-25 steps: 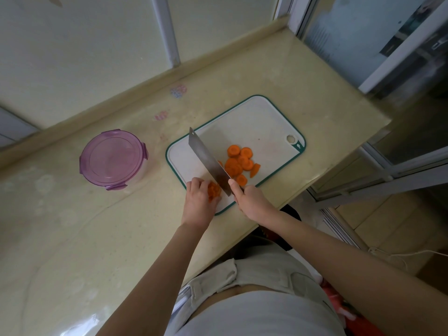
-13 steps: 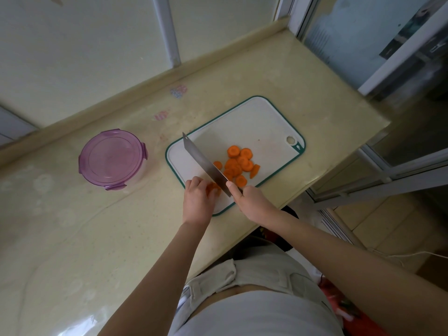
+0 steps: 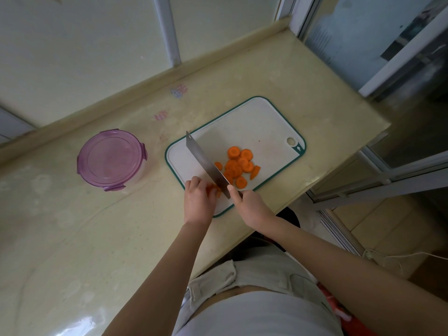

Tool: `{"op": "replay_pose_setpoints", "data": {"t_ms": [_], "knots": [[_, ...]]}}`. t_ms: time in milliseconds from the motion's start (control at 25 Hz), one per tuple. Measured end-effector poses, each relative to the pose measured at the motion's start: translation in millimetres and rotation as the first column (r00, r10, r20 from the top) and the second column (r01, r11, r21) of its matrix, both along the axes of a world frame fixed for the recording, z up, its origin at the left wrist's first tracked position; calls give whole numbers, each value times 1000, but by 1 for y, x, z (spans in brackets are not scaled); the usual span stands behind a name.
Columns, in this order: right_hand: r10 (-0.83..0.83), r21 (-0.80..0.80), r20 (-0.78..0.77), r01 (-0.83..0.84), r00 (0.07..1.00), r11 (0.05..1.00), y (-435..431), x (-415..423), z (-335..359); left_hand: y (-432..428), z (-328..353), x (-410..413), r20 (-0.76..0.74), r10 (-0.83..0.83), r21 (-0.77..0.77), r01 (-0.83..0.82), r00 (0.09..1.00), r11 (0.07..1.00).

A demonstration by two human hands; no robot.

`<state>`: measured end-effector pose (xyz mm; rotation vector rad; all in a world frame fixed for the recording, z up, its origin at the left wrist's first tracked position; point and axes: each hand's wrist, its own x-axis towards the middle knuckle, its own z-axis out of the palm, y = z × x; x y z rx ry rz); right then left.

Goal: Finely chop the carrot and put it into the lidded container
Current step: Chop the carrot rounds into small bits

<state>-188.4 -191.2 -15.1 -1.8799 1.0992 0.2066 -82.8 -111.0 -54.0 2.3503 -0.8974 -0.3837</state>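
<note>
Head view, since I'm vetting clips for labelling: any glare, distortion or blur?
Head view: wide-angle lens bows the countertop edge and window frames; glare on the countertop's near left corner; shadows faint; carrot slices and knife sharp; carrot piece at the left hand blurred.

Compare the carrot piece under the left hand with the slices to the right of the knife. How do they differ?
The carrot stub is held by the left hand; the slices lie loose and untouched. The carrot stub sits left of the knife blade, near the cutting board's front edge; the slices are piled right of the blade. Fingers mostly hide the carrot stub; the slices show round faces. Both are orange and on the board.
</note>
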Motion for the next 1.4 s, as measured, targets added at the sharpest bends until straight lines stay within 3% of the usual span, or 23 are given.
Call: {"op": "replay_pose_setpoints", "data": {"t_ms": [360, 680, 800, 1080, 1400], "knots": [[-25, 10, 82, 25, 996, 1000, 2, -2, 7, 9, 2, -3, -20, -34, 17, 35, 999, 999], [12, 19, 43, -13, 999, 1000, 1, 4, 6, 8, 0, -5, 10, -31, 21, 31, 999, 999], [83, -7, 12, -83, 996, 997, 3, 7, 8, 8, -2, -4, 10, -30, 14, 30, 999, 999], [80, -89, -37, -83, 996, 993, 17, 10, 1, 6, -3, -4, -13, -20, -9, 20, 1000, 1000], [-23, 42, 64, 21, 998, 999, -4, 4, -5, 7, 3, -4, 20, -67, 36, 67, 998, 997]]}}
